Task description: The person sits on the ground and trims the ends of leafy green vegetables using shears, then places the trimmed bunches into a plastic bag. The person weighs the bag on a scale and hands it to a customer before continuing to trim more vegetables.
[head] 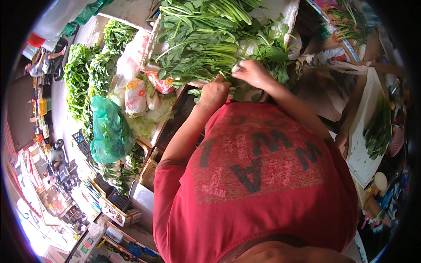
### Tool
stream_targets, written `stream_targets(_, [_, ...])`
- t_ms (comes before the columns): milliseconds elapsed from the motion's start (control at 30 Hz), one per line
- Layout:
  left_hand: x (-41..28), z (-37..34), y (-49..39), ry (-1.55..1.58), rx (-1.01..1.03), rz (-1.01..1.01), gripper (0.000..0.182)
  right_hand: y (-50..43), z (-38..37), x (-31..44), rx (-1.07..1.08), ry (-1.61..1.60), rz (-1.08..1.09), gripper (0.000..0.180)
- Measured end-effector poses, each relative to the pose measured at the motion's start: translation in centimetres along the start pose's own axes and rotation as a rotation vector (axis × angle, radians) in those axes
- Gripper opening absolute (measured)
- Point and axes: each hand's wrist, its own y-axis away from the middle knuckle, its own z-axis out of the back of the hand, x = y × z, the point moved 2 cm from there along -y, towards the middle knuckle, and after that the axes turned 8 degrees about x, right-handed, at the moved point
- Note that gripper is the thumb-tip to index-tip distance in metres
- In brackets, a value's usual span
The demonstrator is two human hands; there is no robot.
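Long-stemmed leafy greens (204, 49) lie heaped in a white foam box (292, 13) before me. At the box's near edge, my left hand (215, 90) is closed around the stem end of some greens, close to my red shirt. Just to its right is my right hand (251, 75), with thumb and fingers curled toward each other. Blur hides whether anything sits between those fingers. Looser broad-leaved greens (274, 54) lie just beyond my right wrist. More leaves hang beneath both hands, partly covered by them.
Left of the box are a green plastic bag (110, 131) of vegetables, a printed wrapped bundle (135, 95) and piled leafy greens (79, 79). A white foam board (365, 138) with greens stands at right. Motorbikes (62, 167) are on the far left.
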Motion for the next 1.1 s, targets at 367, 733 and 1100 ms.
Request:
stream_targets(367, [0.9,8.0,1.7,1.258,-0.322,0.191,0.01,0.1,-1.5,0.9,-0.034,-0.298,0.058,0.015])
stream_targets(733, [-1.7,7.4,-0.1,1.65,-0.262,0.285,0.024,3.0,1.6,7.3,0.074,-0.633,0.173,0.011])
stream_targets(1100, [3.7,10.5,5.1,1.831,-0.463,0.043,0.016,-1.8,0.6,-2.1,-0.135,0.276,-0.103,0.026])
